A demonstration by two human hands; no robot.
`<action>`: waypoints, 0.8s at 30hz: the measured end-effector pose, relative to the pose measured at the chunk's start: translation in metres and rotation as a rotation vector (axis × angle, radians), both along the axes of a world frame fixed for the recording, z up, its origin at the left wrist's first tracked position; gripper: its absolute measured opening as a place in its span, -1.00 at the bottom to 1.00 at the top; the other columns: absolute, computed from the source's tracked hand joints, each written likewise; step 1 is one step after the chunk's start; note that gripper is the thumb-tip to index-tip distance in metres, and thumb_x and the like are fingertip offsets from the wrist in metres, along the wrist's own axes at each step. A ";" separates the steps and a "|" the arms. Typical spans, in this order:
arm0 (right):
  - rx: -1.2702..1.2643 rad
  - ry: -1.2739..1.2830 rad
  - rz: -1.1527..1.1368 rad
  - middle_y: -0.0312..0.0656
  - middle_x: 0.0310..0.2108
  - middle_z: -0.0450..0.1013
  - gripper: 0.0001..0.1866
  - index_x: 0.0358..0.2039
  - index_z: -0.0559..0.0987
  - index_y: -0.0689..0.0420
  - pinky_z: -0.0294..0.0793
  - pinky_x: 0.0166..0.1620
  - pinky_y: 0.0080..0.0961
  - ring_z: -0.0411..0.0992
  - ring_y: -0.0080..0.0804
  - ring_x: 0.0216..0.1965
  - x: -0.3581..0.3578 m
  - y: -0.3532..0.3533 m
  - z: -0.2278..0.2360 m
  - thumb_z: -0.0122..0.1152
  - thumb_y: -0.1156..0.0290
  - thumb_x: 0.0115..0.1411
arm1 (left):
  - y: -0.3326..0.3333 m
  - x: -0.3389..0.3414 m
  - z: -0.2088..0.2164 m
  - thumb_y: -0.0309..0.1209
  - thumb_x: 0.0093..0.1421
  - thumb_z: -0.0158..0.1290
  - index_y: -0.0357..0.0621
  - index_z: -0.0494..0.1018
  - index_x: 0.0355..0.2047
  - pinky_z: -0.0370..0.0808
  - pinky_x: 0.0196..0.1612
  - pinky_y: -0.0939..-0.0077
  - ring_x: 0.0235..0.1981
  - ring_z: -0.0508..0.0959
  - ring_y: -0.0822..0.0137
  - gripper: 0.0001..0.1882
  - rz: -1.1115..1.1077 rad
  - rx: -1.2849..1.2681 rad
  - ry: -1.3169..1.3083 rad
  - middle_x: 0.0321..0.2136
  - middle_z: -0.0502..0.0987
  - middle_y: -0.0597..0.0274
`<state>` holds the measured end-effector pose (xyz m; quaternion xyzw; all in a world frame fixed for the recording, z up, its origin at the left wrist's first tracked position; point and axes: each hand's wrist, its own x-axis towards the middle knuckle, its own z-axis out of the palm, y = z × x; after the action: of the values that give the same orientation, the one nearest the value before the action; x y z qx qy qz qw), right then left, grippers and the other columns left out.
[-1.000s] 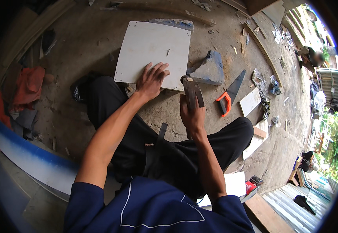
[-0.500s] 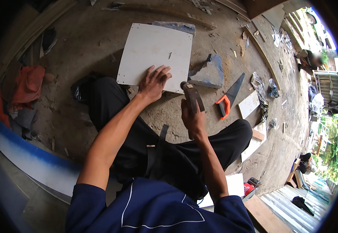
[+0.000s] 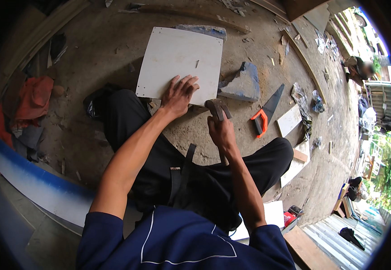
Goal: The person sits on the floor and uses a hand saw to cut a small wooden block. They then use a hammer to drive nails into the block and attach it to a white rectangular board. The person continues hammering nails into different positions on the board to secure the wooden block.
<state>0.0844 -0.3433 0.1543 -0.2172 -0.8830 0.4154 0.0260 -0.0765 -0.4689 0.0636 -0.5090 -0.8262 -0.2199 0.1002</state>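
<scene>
A white square panel (image 3: 173,54) with small dark nail marks at its corners lies in front of me. My left hand (image 3: 180,96) rests on its near part, fingers spread. A thin nail-like piece (image 3: 197,64) lies on the panel beyond those fingers. My right hand (image 3: 223,134) is wrapped round a claw hammer (image 3: 216,107), gripping its handle close to the head. The hammer head is at the panel's near right corner; whether it touches the panel I cannot tell. Most of the handle is hidden behind my hand and wrist.
Right of the panel are a chipped blue-grey block (image 3: 244,84) and a handsaw (image 3: 260,121) with an orange handle. Another block (image 3: 209,31) sits under the far edge. White board offcuts (image 3: 289,120), crumpled plastic (image 3: 299,96) and wood strips (image 3: 308,67) lie further right. Another person (image 3: 359,67) is far right.
The hammer has turned in my right hand, its head shifting slightly down against the panel's near right corner. My left hand and the panel have stayed put.
</scene>
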 end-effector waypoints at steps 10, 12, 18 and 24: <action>0.218 0.386 0.005 0.17 -0.03 0.44 -0.56 0.12 0.41 0.18 0.45 -0.10 -0.18 0.43 0.17 -0.08 0.015 -0.009 -0.018 0.10 0.54 0.20 | 0.002 0.000 0.003 -0.64 -0.07 0.00 -0.02 0.31 0.07 -0.03 0.39 0.10 0.34 0.13 0.25 -0.39 -0.005 0.048 -0.016 0.25 0.21 0.29; 0.091 0.239 -0.029 0.14 0.03 0.41 -0.57 0.12 0.41 0.22 0.39 0.09 -0.18 0.38 0.12 0.08 0.011 -0.013 -0.020 0.10 0.52 0.21 | 0.002 0.000 0.003 -0.64 -0.06 -0.01 -0.02 0.32 0.06 -0.02 0.38 0.10 0.33 0.14 0.25 -0.40 -0.002 0.041 -0.002 0.24 0.22 0.28; 0.129 0.292 -0.017 0.13 0.08 0.39 -0.55 0.14 0.39 0.22 0.36 0.15 -0.19 0.35 0.10 0.14 0.012 -0.011 -0.013 0.09 0.56 0.21 | 0.000 -0.001 0.006 -0.59 0.01 0.00 0.01 0.33 0.01 0.02 0.35 0.08 0.31 0.17 0.24 -0.50 0.005 0.016 0.024 0.23 0.23 0.28; 0.183 0.280 0.046 0.17 -0.08 0.42 -0.59 0.11 0.42 0.20 0.42 -0.06 -0.16 0.41 0.14 -0.06 0.012 -0.005 -0.029 0.09 0.54 0.21 | 0.002 -0.001 0.005 -0.58 0.01 0.00 0.00 0.33 0.01 0.02 0.35 0.08 0.31 0.17 0.23 -0.50 0.003 0.000 0.020 0.23 0.24 0.27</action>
<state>0.0962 -0.3480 0.1254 -0.1339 -0.9096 0.3599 0.1590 -0.0774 -0.4672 0.0687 -0.5099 -0.8259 -0.2147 0.1090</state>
